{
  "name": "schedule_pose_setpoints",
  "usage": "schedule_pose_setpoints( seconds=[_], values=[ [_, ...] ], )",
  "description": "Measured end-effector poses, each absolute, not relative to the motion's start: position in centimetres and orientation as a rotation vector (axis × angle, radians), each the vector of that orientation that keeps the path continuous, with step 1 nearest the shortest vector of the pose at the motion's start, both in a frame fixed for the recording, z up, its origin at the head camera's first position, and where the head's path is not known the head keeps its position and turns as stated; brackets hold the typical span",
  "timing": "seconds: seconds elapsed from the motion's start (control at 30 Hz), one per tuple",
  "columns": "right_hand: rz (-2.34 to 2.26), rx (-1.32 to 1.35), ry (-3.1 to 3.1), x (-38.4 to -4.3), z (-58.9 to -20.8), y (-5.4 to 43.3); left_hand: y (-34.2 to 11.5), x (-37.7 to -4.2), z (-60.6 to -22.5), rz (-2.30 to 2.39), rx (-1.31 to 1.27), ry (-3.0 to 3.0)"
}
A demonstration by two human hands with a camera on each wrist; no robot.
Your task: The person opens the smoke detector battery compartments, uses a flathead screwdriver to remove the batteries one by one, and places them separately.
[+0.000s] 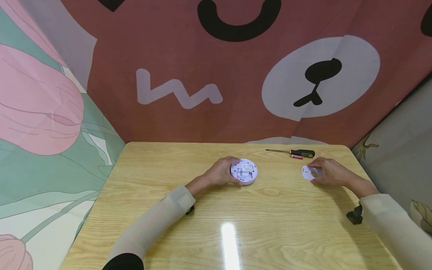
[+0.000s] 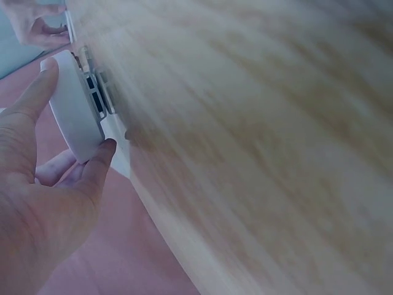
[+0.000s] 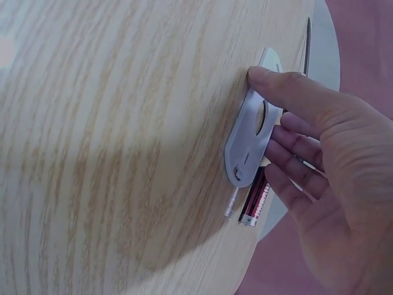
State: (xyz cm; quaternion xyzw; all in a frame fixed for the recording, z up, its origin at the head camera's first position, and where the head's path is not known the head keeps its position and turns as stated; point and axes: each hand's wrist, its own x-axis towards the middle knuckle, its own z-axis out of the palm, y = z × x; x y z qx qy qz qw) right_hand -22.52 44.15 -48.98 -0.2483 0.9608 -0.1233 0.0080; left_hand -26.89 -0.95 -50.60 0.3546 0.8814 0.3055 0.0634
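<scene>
At mid-table my left hand (image 1: pixel 221 171) grips a round white smoke detector (image 1: pixel 244 167) by its edge. Its underside faces up, baring a battery compartment in which I make out no battery. In the left wrist view the thumb and fingers press opposite sides of the detector's white shell (image 2: pixel 73 110). Farther right, my right hand (image 1: pixel 330 172) pinches a thin white mounting plate (image 1: pixel 306 172). A large round hole and small slots show in this plate (image 3: pixel 245 135) in the right wrist view; the thumb lies on its upper end, the other fingers behind.
Behind the right hand lie a black-and-yellow screwdriver (image 1: pixel 303 153) and a red-and-black battery (image 1: pixel 296 156). Beside the battery is a small clear piece (image 3: pixel 231 203), too blurred to name. The wooden table (image 1: pixel 189 232) ends at a fabric-covered wall.
</scene>
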Motion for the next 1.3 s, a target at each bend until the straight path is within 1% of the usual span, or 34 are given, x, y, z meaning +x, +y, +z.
schedule_pose_setpoints(
  seconds=[0.73, 0.97, 1.3],
  values=[
    [-0.378, -0.596, 2.988, -22.3, -48.9, 43.8, -0.9, -26.7, -50.5, 0.929, 1.003, 2.659],
    [-0.420, -0.663, 3.035, -22.4, -48.5, 43.5, -0.9, -26.6, -50.4, 0.930, 0.977, 2.661],
    [-0.420, -0.626, 3.068, -22.7, -47.7, 42.1, -0.7, -26.6, -50.4, 0.940, 0.984, 2.668]
  ],
)
